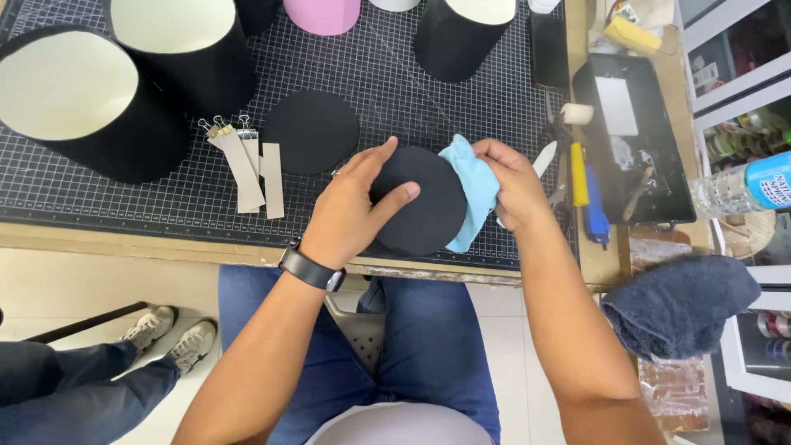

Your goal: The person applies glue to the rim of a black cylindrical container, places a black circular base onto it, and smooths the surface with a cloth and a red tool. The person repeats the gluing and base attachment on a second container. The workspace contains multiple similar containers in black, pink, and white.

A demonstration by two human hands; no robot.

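My left hand (356, 206) holds a black round disc (428, 210) over the front edge of the gridded cutting mat (395, 91), thumb across its face. Pressed against the disc's right edge is a light blue cloth (474, 194), gripped in my right hand (511, 185). A second black disc (311, 132) lies flat on the mat just behind my left hand. A black watch sits on my left wrist.
Black cylinders with cream insides (74, 99) (177, 41) stand at the back left, another (461, 33) at the back right, a pink one (323, 15) between. Card strips with binder clips (243, 161) lie left. A black tray (630, 140), yellow and blue tools (587, 194), a bottle (741, 188), a dark towel (680, 305) are right. Another person's legs (91, 371) show lower left.
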